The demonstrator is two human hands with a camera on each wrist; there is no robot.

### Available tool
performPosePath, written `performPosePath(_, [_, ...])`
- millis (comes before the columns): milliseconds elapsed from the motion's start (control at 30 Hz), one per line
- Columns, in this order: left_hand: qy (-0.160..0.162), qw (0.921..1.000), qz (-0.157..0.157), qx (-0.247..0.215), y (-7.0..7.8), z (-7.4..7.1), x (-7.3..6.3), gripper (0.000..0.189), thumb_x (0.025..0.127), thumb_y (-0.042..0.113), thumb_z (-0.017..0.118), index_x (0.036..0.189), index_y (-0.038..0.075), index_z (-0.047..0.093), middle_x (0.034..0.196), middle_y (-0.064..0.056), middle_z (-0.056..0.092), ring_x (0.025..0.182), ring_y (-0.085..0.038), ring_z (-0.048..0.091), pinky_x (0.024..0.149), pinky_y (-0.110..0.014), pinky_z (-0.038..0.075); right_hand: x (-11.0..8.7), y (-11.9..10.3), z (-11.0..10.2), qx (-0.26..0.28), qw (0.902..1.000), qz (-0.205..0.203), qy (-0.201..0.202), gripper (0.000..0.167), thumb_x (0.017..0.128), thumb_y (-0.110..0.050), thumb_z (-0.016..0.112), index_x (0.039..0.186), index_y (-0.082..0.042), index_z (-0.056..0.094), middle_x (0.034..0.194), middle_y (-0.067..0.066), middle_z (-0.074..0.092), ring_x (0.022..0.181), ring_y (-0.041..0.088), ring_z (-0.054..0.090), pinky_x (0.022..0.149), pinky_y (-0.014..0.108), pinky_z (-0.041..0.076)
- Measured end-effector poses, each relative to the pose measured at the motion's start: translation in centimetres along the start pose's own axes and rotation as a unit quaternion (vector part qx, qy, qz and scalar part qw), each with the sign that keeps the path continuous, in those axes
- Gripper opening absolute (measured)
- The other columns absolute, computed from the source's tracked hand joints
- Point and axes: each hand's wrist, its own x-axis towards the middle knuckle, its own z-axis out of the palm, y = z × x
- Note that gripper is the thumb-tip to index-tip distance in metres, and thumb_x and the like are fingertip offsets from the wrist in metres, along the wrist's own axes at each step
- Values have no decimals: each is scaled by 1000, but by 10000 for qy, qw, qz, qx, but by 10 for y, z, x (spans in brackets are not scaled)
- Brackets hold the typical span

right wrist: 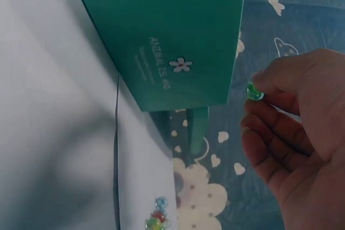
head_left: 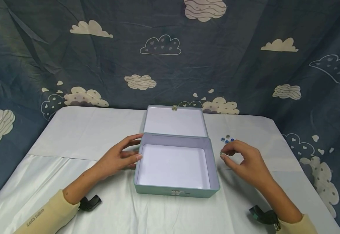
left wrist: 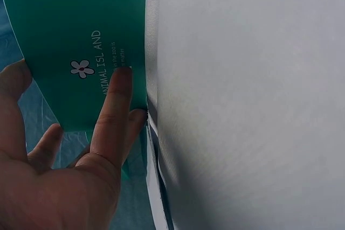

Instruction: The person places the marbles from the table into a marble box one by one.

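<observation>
A green tin box with a pale lilac inside sits on the white cloth, its lid tipped back. Nothing lies inside it. My left hand rests its fingers and thumb against the box's left side; in the left wrist view, the fingers lie extended over the printed green wall. To the right of the box, my right hand pinches a small green glass marble between thumb and fingertips, above the cloth. Just beyond that hand, several small glass marbles lie grouped on the cloth.
The white cloth covers the table, with a fold line running across it. A dark curtain with cloud prints hangs behind and at both sides. A metal clasp sits on the box's front wall.
</observation>
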Motion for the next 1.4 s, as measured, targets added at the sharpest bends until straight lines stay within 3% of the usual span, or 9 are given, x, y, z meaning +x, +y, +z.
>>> performPosePath(700, [19, 10000, -49, -52, 0, -1, 2, 76, 101, 24, 78, 164, 32, 38, 164, -13, 41, 137, -37, 60, 88, -44, 65, -3, -9, 9, 404, 9987, -269, -172, 34, 82, 3, 89, 103, -20, 75, 102, -12, 71, 88, 13, 66, 82, 10, 50])
performPosePath(1400, [0, 10000, 2, 48, 1, 0, 0, 77, 101, 23, 77, 165, 30, 36, 165, -19, 38, 136, -42, 59, 88, -45, 65, -4, -5, 10, 273, 9993, -218, -121, 33, 83, 1, 89, 104, -19, 75, 101, -13, 71, 89, 11, 65, 82, 10, 50])
